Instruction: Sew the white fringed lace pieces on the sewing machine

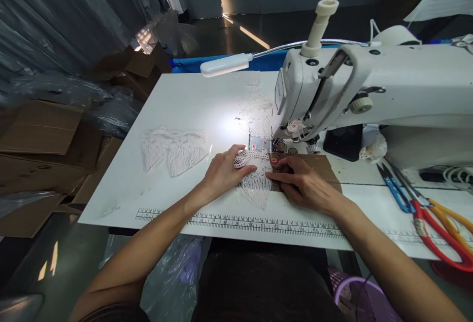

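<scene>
A white lace piece [261, 181] with a scalloped lower end lies flat in front of the sewing machine's presser foot [275, 144]. From the left, my left hand [226, 170] has the piece's trimmed band between thumb and forefinger. My right hand [305, 181] is closed at the right edge of the lace, its fingers bent and one fingertip on that edge. Under this hand is a brown board [321, 166]. More white lace [254, 107] stretches behind the needle area. Two joined lace pieces [173, 149] rest on the table to the left.
The white sewing machine [406, 80] fills the right side, with a lamp [225, 64] reaching left. Blue snips [397, 191] and red-handled scissors [439, 228] lie at the right. A printed ruler [258, 223] runs along the front edge. Cardboard boxes [40, 129] stand left.
</scene>
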